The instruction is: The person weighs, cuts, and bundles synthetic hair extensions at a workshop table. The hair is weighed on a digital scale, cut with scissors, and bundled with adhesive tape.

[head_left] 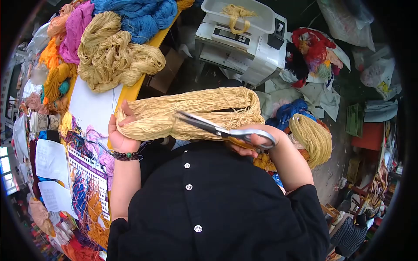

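Note:
A long looped skein of pale yellow yarn (pixel 152 106) stretches across in front of my body. My left hand (pixel 124 130) holds its left end, with the fingers passing through the loop. In my right hand (pixel 257 141) is a pair of scissors (pixel 220 130) with black and silver handles. The blades point left and lie over the yarn near a gathered, tied spot. They look close together, and whether they touch the yarn is unclear. The far right end of the skein rests near my right wrist.
A tan yarn heap (pixel 113 54) and blue yarn (pixel 139 17) lie on the yellow-edged table (pixel 130 91) at left. Beyond stands a scale (pixel 230 37) bearing a white tray (pixel 265 21). Yarn bundles (pixel 313 139) sit at right; printed papers (pixel 52 158) lie at left.

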Demonstrator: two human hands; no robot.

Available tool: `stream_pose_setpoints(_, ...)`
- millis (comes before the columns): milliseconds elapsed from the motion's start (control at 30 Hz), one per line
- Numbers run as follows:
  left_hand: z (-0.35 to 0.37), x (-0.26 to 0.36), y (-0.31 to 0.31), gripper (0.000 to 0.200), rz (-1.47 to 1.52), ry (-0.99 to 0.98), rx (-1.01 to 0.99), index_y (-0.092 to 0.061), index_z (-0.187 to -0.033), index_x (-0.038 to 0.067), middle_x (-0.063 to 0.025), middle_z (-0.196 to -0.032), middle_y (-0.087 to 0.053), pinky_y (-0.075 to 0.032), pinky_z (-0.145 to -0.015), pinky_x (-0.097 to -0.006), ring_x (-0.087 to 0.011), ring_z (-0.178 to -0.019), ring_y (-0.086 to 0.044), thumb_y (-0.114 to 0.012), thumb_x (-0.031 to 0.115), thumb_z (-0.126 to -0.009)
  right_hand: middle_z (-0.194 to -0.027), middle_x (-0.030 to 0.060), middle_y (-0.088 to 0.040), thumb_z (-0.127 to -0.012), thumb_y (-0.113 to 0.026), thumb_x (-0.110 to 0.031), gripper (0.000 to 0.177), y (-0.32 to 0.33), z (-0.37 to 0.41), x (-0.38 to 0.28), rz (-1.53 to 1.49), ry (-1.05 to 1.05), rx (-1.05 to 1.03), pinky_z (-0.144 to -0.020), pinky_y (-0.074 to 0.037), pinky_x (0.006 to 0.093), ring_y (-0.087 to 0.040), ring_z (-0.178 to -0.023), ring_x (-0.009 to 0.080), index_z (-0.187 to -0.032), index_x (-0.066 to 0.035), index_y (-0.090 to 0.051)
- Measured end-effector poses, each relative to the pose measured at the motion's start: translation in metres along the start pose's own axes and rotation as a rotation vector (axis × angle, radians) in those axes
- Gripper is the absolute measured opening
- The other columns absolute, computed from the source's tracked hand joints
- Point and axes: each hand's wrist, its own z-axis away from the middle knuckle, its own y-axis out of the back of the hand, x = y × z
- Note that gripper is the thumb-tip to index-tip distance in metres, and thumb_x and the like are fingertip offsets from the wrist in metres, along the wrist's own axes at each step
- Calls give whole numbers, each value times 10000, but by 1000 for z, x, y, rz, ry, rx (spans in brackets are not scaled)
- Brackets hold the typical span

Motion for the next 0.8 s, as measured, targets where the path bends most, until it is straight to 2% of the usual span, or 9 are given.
stream_pose_setpoints(100, -2, 5, 11, 552, 45, -27, 70, -385, -1343, 15, -95, -1124, -609, -447, -702, -245, -104, -648, -494, -533, 226, -854, -621, 6, -480, -670, -556, -786, 830, 2, 5, 8, -98, 35, -60, -425, -377, 158, -464, -496, 39, -877, 16, -507)
stream_pose_setpoints(233, -2, 5, 11, 565, 96, 14, -34, -365, -1346, -9, -65, -1102, -604, -449, -706, -241, -87, -637, -488, -538, 219, -858, -620, 4, -480, -751, -597, -670, 701, 3, 14, 1, -105, 29, 12, -431, -348, 167, -443, -504, 41, -896, 11, -517)
stream_pose_setpoints(300, 0, 4, 6, 580, 77, 8, -74, -351, -1354, -14, -52, -1085, -593, -452, -699, -244, -69, -640, -488, -548, 214, -859, -622, 4, -486, -769, -626, -610, 615, 8, 22, -3, 18, -99, 54, -440, -353, 177, -450, -519, 48, -878, -11, -538)
stream_pose_setpoints(333, 0, 4, 6, 580, 78, 6, -72, -351, -1354, -14, -52, -1085, -593, -452, -699, -244, -69, -640, -488, -548, 214, -859, -623, -1, -491, -784, -647, -554, 536, 7, 25, -6, 268, -266, 185, -448, -353, 197, -454, -539, 57, -839, -30, -550)
stream_pose_setpoints(400, 0, 5, 4, 583, 90, 46, -92, -345, -1360, -10, -55, -1105, -591, -452, -709, -253, -81, -660, -497, -545, 209, -858, -620, -4, -493, -810, -643, -513, 491, 6, 25, -10, 713, -226, 332, -454, -359, 219, -450, -545, 63, -808, -31, -548)
stream_pose_setpoints(433, 0, 5, 1, 583, 91, 46, -91, -345, -1360, -10, -55, -1105, -591, -452, -709, -253, -81, -660, -497, -545, 209, -858, -612, -21, -476, -822, -653, -471, 440, 0, 23, -17, 630, -346, 407, -458, -359, 224, -431, -534, 60, -806, -44, -549)
stream_pose_setpoints(533, 0, 3, -1, 586, 108, -38, 17, -341, -1354, -21, -89, -1127, -586, -454, -729, -267, -109, -696, -515, -546, 200, -851, -609, -36, -456, -835, -645, -455, 404, 2, 25, -8, 296, -316, 330, -460, -362, 221, -416, -522, 56, -807, -62, -554)
stream_pose_setpoints(633, 1, 4, 1, 573, 124, -76, 65, -355, -1326, -43, -134, -1142, -578, -458, -751, -288, -143, -736, -532, -547, 198, -843, -614, -53, -443, -842, -632, -468, 410, -2, 17, -5, 258, -265, 133, -460, -373, 206, -413, -519, 43, -797, -72, -534)
stream_pose_setpoints(800, 4, 0, -11, 568, 181, -90, 136, -341, -1303, -58, -151, -1164, -560, -461, -808, -337, -159, -793, -546, -541, 210, -844, -633, -54, -462, -831, -616, -525, 463, -6, 3, -9, 326, -272, 108, -474, -395, 204, -450, -531, 49, -813, -70, -531)
